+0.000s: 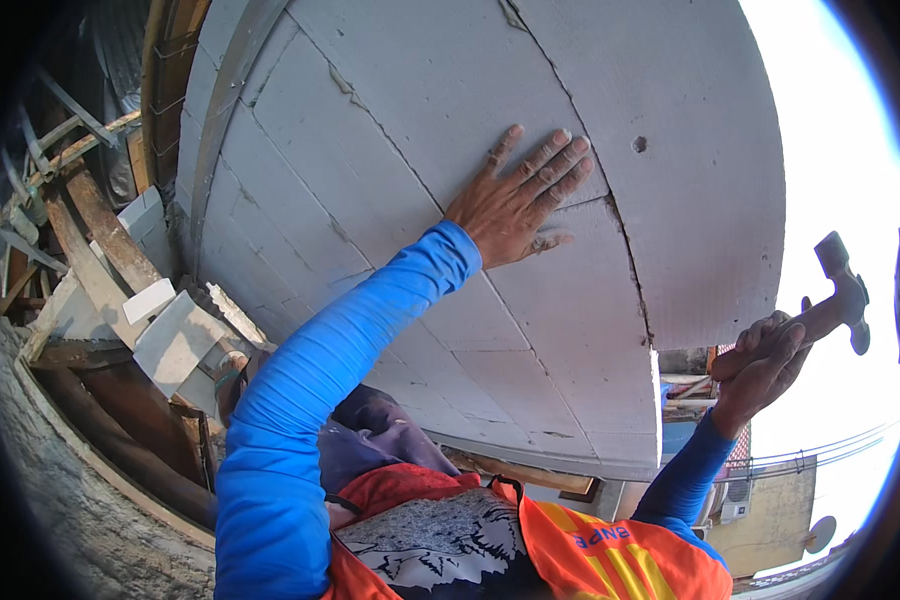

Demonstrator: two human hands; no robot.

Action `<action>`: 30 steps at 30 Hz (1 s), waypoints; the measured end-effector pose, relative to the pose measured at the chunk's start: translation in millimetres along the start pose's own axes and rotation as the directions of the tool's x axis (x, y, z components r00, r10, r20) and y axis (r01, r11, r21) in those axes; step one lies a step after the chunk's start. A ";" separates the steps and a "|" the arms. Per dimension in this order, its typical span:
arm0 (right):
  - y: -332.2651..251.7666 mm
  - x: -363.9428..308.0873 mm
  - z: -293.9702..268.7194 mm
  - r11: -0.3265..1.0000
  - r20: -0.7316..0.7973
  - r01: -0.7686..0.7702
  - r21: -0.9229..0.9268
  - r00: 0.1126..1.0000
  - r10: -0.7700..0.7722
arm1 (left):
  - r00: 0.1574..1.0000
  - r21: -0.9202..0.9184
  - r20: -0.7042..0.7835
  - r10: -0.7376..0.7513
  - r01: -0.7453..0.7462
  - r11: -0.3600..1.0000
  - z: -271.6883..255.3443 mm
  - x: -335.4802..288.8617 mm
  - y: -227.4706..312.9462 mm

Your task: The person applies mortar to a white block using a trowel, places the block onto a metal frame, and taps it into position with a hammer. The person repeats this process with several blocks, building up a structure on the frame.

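Observation:
A wall of large light-grey blocks (390, 180) fills the middle of the head view, with dark gaps along some joints. My left hand (520, 205) lies flat against it, fingers spread, its tips at the joint below the topmost block (690, 210). That block has a small round hole in its face. Out to the right, beyond the wall's edge, my right hand (755, 375) is wrapped round the wooden handle of a claw hammer (850, 298). The hammer is raised, its metal head apart from the wall. Dust covers the fingers of my left hand.
A curved grey strip (228, 115) runs up the wall's left side. Wooden planks (110, 235) and broken board pieces (185, 335) pile up at the left, beside a rough ledge (80, 490). At the lower right are a satellite dish (821, 535), a building and overhead wires.

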State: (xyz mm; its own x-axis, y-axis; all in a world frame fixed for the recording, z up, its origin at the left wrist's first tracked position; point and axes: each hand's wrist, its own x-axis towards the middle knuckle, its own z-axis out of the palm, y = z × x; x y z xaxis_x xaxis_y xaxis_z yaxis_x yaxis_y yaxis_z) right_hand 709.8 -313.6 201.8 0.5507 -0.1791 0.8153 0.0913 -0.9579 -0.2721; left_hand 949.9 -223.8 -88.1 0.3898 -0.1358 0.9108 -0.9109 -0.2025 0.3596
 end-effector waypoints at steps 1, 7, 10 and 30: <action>0.4 -2.7 0.8 1.000 -0.002 -0.024 -0.012 1.000 0.024 | 1.000 0.019 -0.013 -0.003 0.003 1.000 1.3 3.3 2.0; 3.2 -6.1 -6.3 0.988 0.000 -0.139 0.067 0.990 0.140 | 1.000 0.148 0.002 0.017 -0.017 0.989 -2.2 4.5 -1.0; 5.1 7.3 -31.2 0.972 -0.052 -0.168 0.162 0.983 0.178 | 0.999 0.211 0.048 -0.003 -0.007 0.977 -8.7 1.3 2.2; 177.6 -97.9 -143.1 0.337 -0.011 -0.793 0.507 0.385 0.923 | 0.792 0.304 0.563 0.235 -0.463 0.833 -153.6 292.7 51.7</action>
State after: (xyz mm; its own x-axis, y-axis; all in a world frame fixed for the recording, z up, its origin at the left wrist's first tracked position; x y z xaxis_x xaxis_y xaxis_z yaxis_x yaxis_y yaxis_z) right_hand 553.3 -498.2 146.8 0.2867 -0.9556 0.0685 0.0145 -0.0672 -0.9976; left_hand 996.1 -125.1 228.2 0.1715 -0.7015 0.6917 -0.8976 -0.4007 -0.1838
